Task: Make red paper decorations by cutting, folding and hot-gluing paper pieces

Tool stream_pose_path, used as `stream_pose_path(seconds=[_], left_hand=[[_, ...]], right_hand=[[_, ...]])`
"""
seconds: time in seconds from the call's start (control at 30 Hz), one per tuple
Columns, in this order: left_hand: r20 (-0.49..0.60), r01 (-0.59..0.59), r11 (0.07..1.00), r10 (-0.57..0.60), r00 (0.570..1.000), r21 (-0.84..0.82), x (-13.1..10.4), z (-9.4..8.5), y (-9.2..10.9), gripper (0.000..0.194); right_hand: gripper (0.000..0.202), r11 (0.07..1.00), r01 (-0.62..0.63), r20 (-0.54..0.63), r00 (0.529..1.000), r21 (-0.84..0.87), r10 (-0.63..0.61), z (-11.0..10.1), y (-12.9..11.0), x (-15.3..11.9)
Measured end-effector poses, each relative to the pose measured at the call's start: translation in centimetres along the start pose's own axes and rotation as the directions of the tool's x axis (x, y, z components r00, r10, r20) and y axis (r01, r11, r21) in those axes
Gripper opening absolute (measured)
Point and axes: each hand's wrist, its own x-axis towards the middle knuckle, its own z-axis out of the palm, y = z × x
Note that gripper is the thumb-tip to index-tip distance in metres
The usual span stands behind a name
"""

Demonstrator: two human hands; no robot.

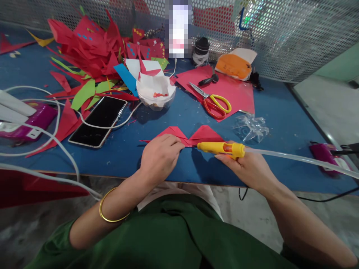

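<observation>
Near the front edge of the blue table lies a folded red paper piece [206, 134] with two pointed peaks. My left hand [162, 157] is closed over its left part, fingertips pressed together on the paper; the part beneath is hidden. My right hand [249, 164] is wrapped round a yellow hot glue gun [221, 148], whose dark nozzle points left at the paper's lower edge, close to my left fingertips. A long translucent glue stick [297, 160] runs out of the gun's back to the right. Whether the nozzle touches the paper I cannot tell.
Scissors [210, 101] rest on a red sheet [241, 93] beyond the paper, beside clear plastic scraps [251, 127]. A clear bowl [155, 97], a phone [98, 121] and white cables [58, 138] lie left. Behind is a red paper heap [92, 52]. Purple power strips [327, 157] flank the table.
</observation>
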Motion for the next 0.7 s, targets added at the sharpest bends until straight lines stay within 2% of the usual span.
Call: stream_pose_path(seconds=[0.17,0.27,0.37,0.5,0.7], left_hand=[[0.016,0.024,1.0,-0.023,1.0,-0.004,0.0,-0.1,0.2,0.019],[-0.009,0.047,0.999,-0.047,0.999,-0.006,0.2,-0.1,0.2,0.016],[0.017,0.071,0.997,-0.071,0.997,-0.009,0.6,-0.1,0.2,0.014],[0.051,0.11,0.993,-0.112,0.992,0.035,1.0,-0.2,0.3,0.017],[0.041,0.147,0.981,-0.154,0.987,0.129,1.5,-0.1,0.5,0.016]], right_hand=[[0.049,0.98,-0.007,-0.05,0.999,0.198,0.017,-0.3,0.3,-0.4],[0.042,0.944,-0.026,-0.032,0.999,0.33,0.039,-0.4,0.4,-0.7],[0.04,0.915,-0.058,-0.008,0.998,0.4,0.067,-0.3,0.3,-0.8],[0.04,0.91,-0.054,-0.02,0.998,0.411,0.068,0.1,0.0,-0.8],[0.041,0.947,0.004,-0.057,0.998,0.321,0.015,0.8,-0.6,-0.6]])
